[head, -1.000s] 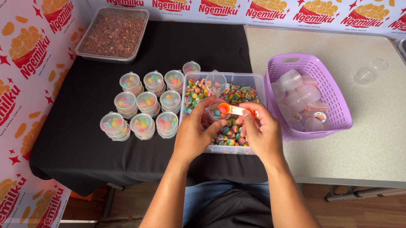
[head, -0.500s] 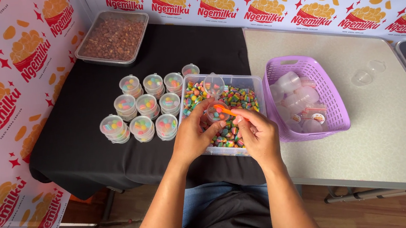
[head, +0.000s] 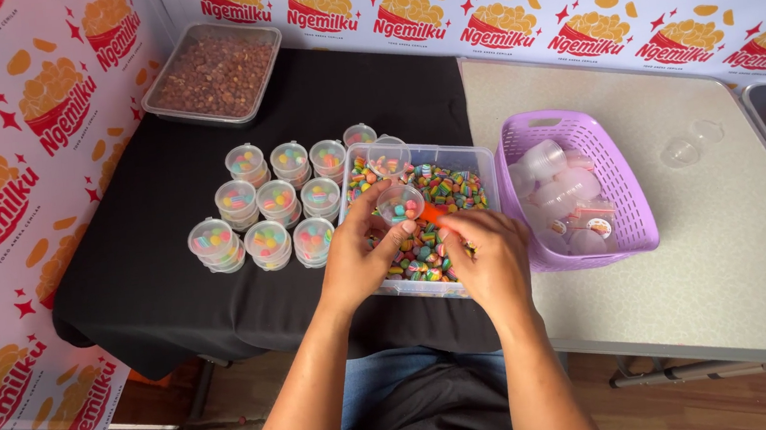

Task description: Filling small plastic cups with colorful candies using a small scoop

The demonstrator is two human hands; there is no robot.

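Over the clear candy tub (head: 482, 162), the left hand (head: 364, 255) pinches a small clear cup (head: 400, 203) upright, so spills fall back in. The right hand (head: 487, 256) grips an orange scoop (head: 430, 214), tip by the cup; filled lidded cups (head: 273, 203) stand left of the tub.

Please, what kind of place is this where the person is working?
Probably a small snack-packing stall or home shop. A clear tub holds loose coloured candies, filled lidded cups stand in rows beside it, a purple basket holds empty cups, and snack-themed printed banners cover the walls.

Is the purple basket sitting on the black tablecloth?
No, the purple basket stands on the bare speckled table, right of the black cloth.
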